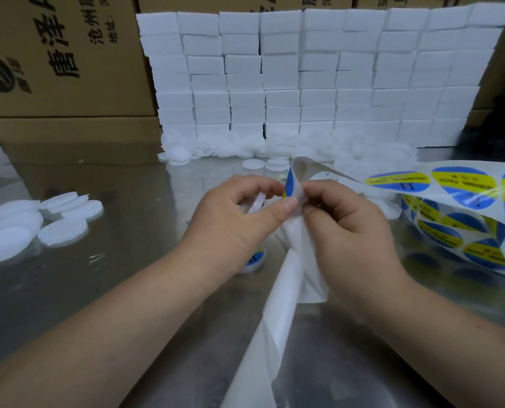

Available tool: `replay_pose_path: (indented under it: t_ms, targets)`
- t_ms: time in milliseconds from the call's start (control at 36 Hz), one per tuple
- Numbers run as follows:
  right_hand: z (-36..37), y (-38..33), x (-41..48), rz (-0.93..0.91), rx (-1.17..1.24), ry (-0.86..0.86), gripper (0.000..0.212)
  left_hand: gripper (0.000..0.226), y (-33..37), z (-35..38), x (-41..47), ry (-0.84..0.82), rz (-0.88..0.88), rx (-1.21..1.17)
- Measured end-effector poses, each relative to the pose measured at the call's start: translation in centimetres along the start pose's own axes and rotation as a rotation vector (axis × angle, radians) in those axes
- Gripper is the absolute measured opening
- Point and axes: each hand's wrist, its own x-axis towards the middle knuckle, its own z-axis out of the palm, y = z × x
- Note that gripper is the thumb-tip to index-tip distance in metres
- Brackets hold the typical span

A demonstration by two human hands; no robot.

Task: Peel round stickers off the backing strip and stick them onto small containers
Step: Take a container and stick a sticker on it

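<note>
Sticker and fingers meet at the middle of the view, just above the table. The sticker stands on edge, its blue and yellow face turned left, half lifted where the strip folds back on itself.

Our right hand has thumb and forefinger clenched on the strip just right of that fold. From there the bare strip hangs down and runs toward us, while the loaded part leads off right to the roll.

Our left hand is curled round a small white container, held on edge between its fingers. Its thumb and forefinger tips reach the sticker's left rim. We think they pinch that rim, though the tips overlap it and we cannot be sure.

So the sticker lies directly right of the container, almost touching it, and the left hand is the nearer one. The sticker's face and the container's flat face look roughly parallel. We judge the coming move to be short: draw the sticker leftward free of the strip, then press it flat against the container.
</note>
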Motion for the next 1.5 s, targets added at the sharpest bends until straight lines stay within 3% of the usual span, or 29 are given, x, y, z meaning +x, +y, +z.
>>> replay_pose_path:
  t_ms: [194, 333, 472, 583, 694, 806, 917, 1167, 1333, 1500]
  targets:
    - [0.1, 0.1, 0.1, 0.010, -0.029, 0.013, 0.033, 0.018, -0.4, -0.6, 0.8, 0.103, -0.064, -0.067]
    - [0.2, 0.1, 0.1, -0.014, -0.062, 0.004, 0.033, 0.005, 0.0, -0.1, 0.3, 0.013, -0.028, -0.085]
    - [0.1, 0.4, 0.1, 0.008, -0.075, 0.011, 0.037, 0.006, -0.2, -0.2, 0.4, 0.010, -0.047, -0.051]
    - [0.1, 0.3, 0.1, 0.006, -0.089, 0.019, 0.027, 0.017, -0.3, -0.5, 0.6, 0.044, -0.075, -0.063]
    - [0.1, 0.2, 0.0, -0.008, -0.086, 0.004, 0.030, 0.004, 0.2, -0.2, 0.2, -0.040, -0.025, -0.065]
    - [0.2, 0.3, 0.0, 0.003, -0.067, -0.016, 0.033, 0.016, -0.1, -0.2, 0.2, -0.029, -0.007, 0.019]
    - [0.2, 0.2, 0.1, -0.002, -0.071, -0.016, 0.035, 0.002, 0.0, -0.4, 0.2, -0.052, -0.022, 0.006]
    - [0.3, 0.3, 0.0, 0.024, -0.098, 0.014, 0.031, 0.023, -0.2, -0.4, 0.2, -0.048, 0.037, 0.075]
    - [0.2, 0.3, 0.1, 0.050, -0.083, 0.020, 0.031, 0.023, -0.4, -0.5, 0.6, 0.041, -0.017, 0.121]
    - [0.1, 0.3, 0.0, -0.027, -0.085, 0.051, 0.026, 0.016, -0.7, -1.3, 1.3, 0.287, -0.082, 0.148]
